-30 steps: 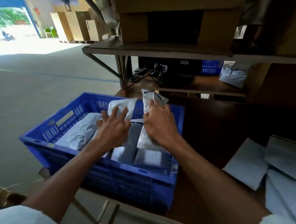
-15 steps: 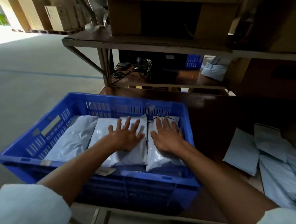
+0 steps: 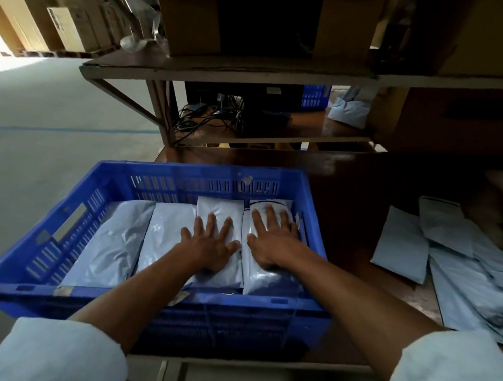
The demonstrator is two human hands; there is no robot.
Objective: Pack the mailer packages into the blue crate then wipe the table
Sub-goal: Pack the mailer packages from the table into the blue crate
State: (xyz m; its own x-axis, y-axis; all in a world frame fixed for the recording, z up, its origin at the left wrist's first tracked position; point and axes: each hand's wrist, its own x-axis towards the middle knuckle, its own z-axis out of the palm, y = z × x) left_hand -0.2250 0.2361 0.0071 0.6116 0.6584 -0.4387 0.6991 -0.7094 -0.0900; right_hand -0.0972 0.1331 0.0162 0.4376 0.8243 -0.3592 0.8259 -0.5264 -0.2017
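The blue crate [image 3: 50, 290] stands at the left end of the dark wooden table [image 3: 351, 201]. Inside it lie several pale grey mailer packages side by side. My left hand [image 3: 209, 243] presses flat, fingers spread, on one mailer [image 3: 220, 212] in the middle. My right hand [image 3: 271, 238] presses flat on the rightmost mailer [image 3: 266, 278]. Two more mailers [image 3: 110, 241] fill the crate's left half. Several loose mailers [image 3: 401, 247] lie on the table to the right of the crate.
A shelf frame [image 3: 221, 72] rises behind the table with cardboard boxes [image 3: 253, 18] on top and tangled cables [image 3: 210, 115] beneath. Another blue crate [image 3: 315, 96] sits far back. Concrete floor [image 3: 44, 121] lies left of the table.
Both hands pushed two upright mailers down flat into the crate and now press on them. The view has tilted lower and nearer to the crate.
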